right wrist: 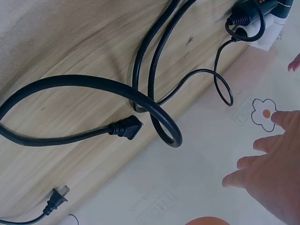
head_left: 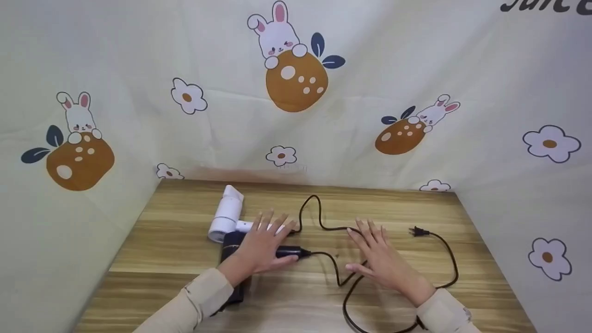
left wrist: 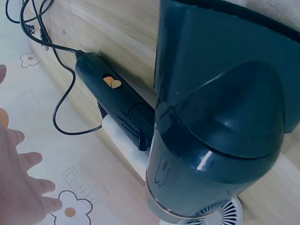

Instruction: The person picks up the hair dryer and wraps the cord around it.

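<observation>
A white hair dryer (head_left: 226, 213) lies at the back left of the table, its handle pointing right. Just in front lies a dark hair dryer (left wrist: 220, 103), which looks deep teal in the left wrist view and has a gold switch on its handle. My left hand (head_left: 261, 247) is spread above both dryers and covers parts of them; in the left wrist view its fingers stand apart from them. To the right, my right hand (head_left: 387, 262) is spread over the black cords (head_left: 337, 263), fingers straight, gripping nothing. Whether it touches a cord I cannot tell.
One two-pin plug (head_left: 418, 231) lies at the back right, and a second plug (right wrist: 125, 127) shows among the cord loops in the right wrist view. The wood-grain table (head_left: 175, 259) is bordered at the back and sides by a cloth (head_left: 351, 134) printed with rabbits and flowers.
</observation>
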Demonstrator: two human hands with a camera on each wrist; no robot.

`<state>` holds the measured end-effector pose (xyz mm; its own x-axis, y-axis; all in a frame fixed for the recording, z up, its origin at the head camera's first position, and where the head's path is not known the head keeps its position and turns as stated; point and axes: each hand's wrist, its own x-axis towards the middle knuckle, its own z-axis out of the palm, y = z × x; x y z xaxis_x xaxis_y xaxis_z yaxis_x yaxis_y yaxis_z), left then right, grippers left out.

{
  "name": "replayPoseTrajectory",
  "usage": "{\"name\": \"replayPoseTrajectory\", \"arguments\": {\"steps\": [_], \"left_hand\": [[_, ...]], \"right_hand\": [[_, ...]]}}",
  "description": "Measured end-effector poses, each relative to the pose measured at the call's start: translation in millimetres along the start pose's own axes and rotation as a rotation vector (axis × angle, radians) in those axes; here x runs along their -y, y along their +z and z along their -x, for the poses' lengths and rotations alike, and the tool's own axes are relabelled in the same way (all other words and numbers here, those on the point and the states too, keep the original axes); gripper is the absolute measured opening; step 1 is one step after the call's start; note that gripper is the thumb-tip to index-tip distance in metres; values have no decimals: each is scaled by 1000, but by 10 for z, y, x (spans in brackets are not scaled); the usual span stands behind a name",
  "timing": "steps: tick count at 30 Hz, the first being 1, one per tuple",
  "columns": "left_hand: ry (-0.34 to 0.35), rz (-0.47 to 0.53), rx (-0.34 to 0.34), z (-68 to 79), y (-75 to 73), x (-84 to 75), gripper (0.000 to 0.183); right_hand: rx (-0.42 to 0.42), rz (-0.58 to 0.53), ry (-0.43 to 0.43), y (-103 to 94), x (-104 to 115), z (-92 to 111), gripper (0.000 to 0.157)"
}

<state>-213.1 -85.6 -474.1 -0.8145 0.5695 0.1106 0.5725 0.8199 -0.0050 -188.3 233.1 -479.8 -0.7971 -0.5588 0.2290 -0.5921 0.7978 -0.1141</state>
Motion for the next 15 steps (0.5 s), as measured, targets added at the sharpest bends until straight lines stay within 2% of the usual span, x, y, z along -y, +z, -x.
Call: {"name": "replayPoseTrajectory", "arguments": {"steps": [8,15], "left_hand": [[-35,36,-25,43,-28,65,82],[-112,129,-102,83,-57,160,80]], "right_hand": [[-17,-11,-1,43,-52,48,77],[23,-40,71,23,-77,106,77]]}}
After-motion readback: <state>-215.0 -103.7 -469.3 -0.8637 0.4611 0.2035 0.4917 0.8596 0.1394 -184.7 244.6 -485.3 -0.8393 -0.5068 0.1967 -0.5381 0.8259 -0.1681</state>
